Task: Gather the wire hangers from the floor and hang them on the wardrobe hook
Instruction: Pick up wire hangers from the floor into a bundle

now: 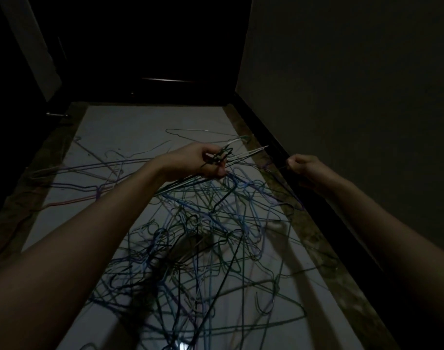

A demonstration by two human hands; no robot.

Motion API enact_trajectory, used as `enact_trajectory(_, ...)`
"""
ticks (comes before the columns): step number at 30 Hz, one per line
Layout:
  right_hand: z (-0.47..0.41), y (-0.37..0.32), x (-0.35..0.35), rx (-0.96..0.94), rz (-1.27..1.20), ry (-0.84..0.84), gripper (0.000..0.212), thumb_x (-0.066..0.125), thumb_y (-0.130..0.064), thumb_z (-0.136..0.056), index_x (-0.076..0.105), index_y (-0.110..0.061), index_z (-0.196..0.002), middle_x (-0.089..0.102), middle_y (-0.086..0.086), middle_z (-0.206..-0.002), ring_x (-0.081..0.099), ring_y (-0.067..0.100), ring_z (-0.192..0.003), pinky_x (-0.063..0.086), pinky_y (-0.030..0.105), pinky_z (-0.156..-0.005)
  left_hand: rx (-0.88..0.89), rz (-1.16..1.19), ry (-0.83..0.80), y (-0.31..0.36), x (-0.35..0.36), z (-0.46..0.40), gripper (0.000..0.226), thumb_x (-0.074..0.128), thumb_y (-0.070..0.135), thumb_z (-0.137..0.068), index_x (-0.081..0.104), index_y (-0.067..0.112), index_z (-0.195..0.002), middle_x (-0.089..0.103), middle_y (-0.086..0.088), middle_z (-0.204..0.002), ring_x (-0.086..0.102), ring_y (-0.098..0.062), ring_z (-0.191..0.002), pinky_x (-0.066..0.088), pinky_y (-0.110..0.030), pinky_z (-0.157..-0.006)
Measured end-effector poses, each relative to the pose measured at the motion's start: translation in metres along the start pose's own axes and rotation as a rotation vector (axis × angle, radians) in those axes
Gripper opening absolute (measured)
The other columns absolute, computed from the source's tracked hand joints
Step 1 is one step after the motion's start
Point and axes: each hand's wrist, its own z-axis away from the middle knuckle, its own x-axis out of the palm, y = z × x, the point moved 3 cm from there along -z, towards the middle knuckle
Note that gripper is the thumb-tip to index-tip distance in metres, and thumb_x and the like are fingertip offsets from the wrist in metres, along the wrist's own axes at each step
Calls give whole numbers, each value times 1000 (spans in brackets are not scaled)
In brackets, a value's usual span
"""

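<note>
Dim floor [130, 127] under tangled hangers [203, 236]; left hand [203, 160] grips a bunch [223, 154], right hand [301, 165] pinches 1 wire: free hooks slowly.

Both arms are showing bare all the way up, so no sleeves are coming into view anywhere. The left hand [203, 160] and right hand [304, 165] aren't wearing gloves, rings, a watch or bands, as far as this dim light is letting on.
</note>
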Motion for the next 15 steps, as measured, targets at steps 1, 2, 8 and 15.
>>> enact_trajectory(1,2,-2,-6,-13,-15,-2,30,40,-12,-99,48,-18,-70,36,2,-66,31,12,-55,21,25,-52,4,7,-1,1,2,-1,18,65,-1,-81,59,15,-78,62,3,-75,63,-5,-72,52,-22,-75)
enact_trajectory(2,4,-4,-11,-24,-32,7,31,40,-14,-99,48,-19,-69,37,1,-65,31,12,-55,21,26,-53,9,17,-8,1,4,-3,18,65,-2,-82,59,15,-79,62,2,-76,63,-5,-72,53,-22,-73)
enact_trajectory(8,20,-18,-36,-109,-102,94,29,39,-11,-98,45,-19,-71,36,-1,-68,32,8,-58,23,25,-54,23,56,42,3,18,-20,8,69,5,-81,63,3,-86,65,5,-68,60,2,-59,45,-15,-57)
enact_trajectory(15,34,-46,-49,-171,-168,147,26,40,-13,-98,45,-21,-74,40,-7,-73,37,5,-65,27,23,-60,-80,259,-5,22,33,-24,5,64,4,-85,59,5,-86,71,-8,-78,70,-12,-71,53,-16,-58)
